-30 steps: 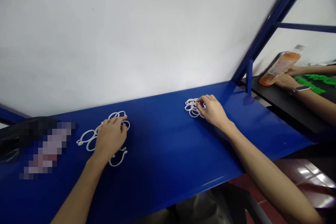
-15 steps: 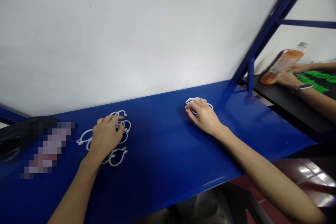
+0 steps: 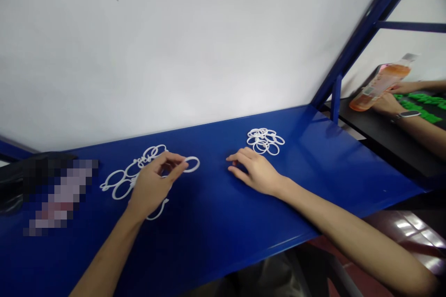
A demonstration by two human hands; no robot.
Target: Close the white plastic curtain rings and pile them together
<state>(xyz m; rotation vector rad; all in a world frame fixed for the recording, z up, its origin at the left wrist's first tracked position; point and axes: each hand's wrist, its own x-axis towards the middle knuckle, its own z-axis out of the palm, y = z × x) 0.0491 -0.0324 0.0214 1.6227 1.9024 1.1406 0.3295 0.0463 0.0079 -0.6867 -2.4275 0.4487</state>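
Observation:
My left hand pinches a white plastic ring between thumb and fingers, holding it just above the blue shelf. Behind and under that hand lies a loose cluster of larger white rings. My right hand rests on the shelf with its fingers curled and pointing left; I cannot make out anything in them. A small heap of white rings lies just beyond it, untouched.
A white wall rises behind the shelf. A blurred dark object sits at the far left. Blue frame posts stand at the right. Beyond them another person's hands hold an orange drink bottle near green pieces.
My right hand has left the small ring heap and slid left toward the middle. My left hand has lifted a ring from its cluster and carried it right.

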